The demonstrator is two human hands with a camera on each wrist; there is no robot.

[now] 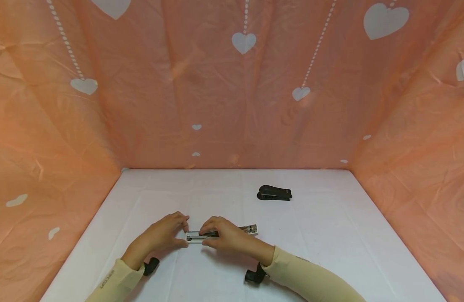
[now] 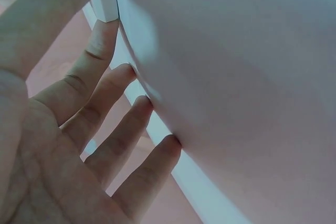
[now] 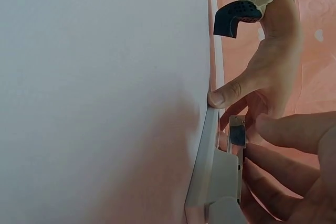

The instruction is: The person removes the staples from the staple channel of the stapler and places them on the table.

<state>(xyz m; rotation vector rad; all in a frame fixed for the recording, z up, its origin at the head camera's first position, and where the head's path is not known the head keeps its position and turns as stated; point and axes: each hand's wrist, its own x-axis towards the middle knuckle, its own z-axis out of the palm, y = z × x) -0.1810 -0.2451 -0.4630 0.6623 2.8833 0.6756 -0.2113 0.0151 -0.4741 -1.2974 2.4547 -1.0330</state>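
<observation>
A white stapler lies opened out lengthwise on the table, its metal magazine exposed. At its left end, my left hand holds the base between thumb and index finger. In the left wrist view the other fingers are nearly straight, tips at the table. My right hand reaches over the middle, with thumb and fingers about the dark metal magazine part. The right wrist view shows the metal strip between the right thumb and fingers, above the pale base. The right palm covers much of the stapler.
A black stapler lies farther back, right of centre. The white tabletop is bounded by orange sheets with white hearts at the back and both sides. A dark wrist camera mount hangs under the right wrist.
</observation>
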